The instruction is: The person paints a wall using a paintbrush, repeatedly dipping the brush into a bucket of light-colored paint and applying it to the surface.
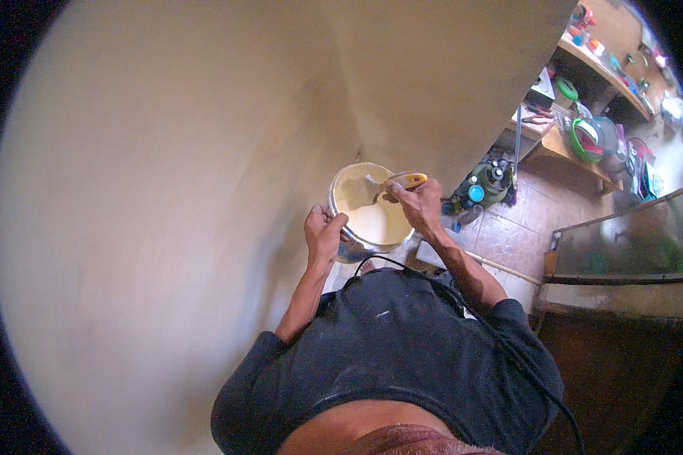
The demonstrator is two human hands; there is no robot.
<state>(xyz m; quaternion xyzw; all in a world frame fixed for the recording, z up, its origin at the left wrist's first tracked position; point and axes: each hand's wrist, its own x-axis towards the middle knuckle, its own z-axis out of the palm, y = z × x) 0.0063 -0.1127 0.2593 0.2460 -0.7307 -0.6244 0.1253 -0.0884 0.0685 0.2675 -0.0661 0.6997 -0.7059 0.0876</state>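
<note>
My left hand [325, 231] grips the rim of a round metal pot [363, 246] holding pale cream paint [366, 224], tilted a little beneath my face. My right hand [417, 201] is closed on a paintbrush [408, 180] with a yellowish handle; its bristle end is inside the pot, against the upper part of the inner wall. The brush tip is partly smeared with the paint and hard to make out.
A beige wall [152, 189] fills the left and top. At right are a wooden bench [558, 152] with tubs [607, 135], a shelf of small items [607, 64], a cluster of containers [495, 176], a pale pole [501, 269], tiled floor [531, 220] and a metal-framed panel [622, 235].
</note>
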